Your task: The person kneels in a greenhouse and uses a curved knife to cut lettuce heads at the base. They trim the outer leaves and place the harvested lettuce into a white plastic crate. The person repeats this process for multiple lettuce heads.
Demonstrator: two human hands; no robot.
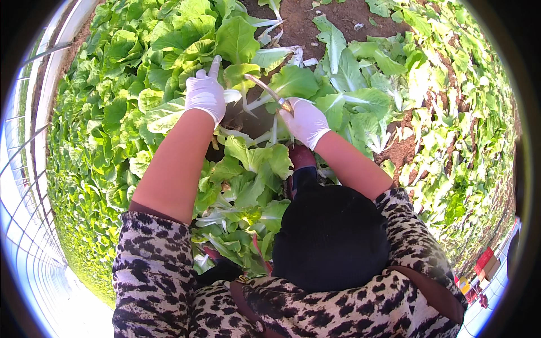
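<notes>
My left hand (206, 91), in a white glove, is among the leaves of a standing leafy green plant (186, 55), with its index finger stretched out forward. Whether it presses on a leaf, I cannot tell. My right hand (305, 120), gloved in white too, grips the handle of a small hand tool (269, 91) with a narrow curved metal shaft. The tool's tip points up and left, towards a small yellow-green leaf (241, 76) between the hands. Under the tool lies a loose green leaf (296, 81) with a pale stem.
Dense leafy greens (97, 139) fill the left side. Cut leaves (355, 101) lie on brown soil (334, 21) to the right, and more leaves (253, 177) lie near my feet. Boxes (488, 266) stand far off at the lower right, greenhouse framing (31, 181) at the left.
</notes>
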